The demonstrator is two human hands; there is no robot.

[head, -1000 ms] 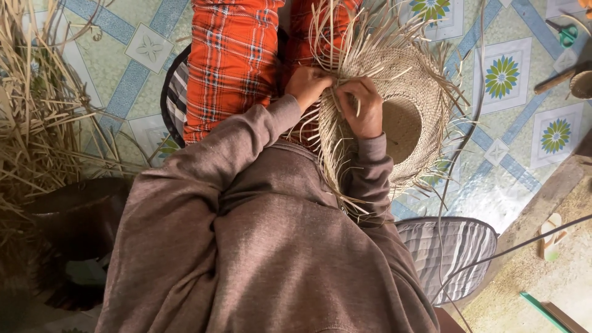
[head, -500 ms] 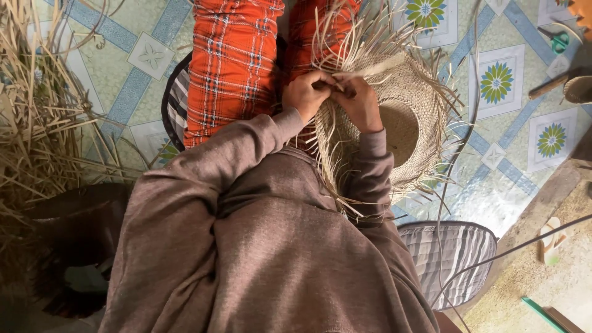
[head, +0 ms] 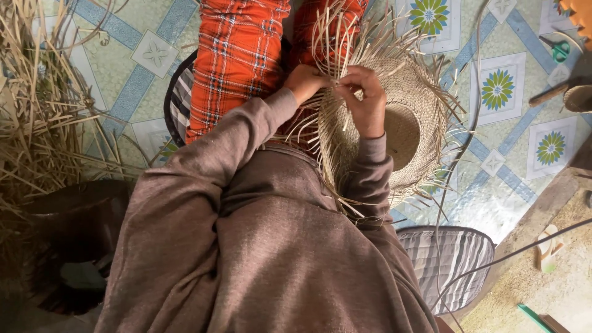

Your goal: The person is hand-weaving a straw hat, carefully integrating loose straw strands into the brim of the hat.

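Patterned floor tiles (head: pixel 496 92), pale green with blue bands and flower squares, spread out under me, and I sit above them in red plaid trousers (head: pixel 237 61) and a brown sweater (head: pixel 259 246). On my lap, over the right thigh, lies a half-woven straw hat (head: pixel 407 132), its hollow crown facing up and loose strips bristling all round the rim.

My left hand (head: pixel 305 83) is closed, pinching strips at the near edge of the weave. My right hand (head: pixel 367 102) curls over the rim just beside it, fingertips nipping a strand; the two hands almost touch.

My judgement of the risk: the strips look dry and stiff, so a sharp fold could crack one, and a slack pinch could let the last crossings spring apart. The long free ends near my sleeves could also snag.

As for containers, the hat's crown holds nothing that I can see. A dark tub (head: pixel 74 246) at my left sits beside a heap of dried stalks (head: pixel 37 117); its contents are too dim to tell. A small woven basket (head: pixel 579 98) shows at the right edge, cut off, with green scissors (head: pixel 558 49) on the tiles near it. A striped cushion (head: pixel 453 262) lies below the hat.
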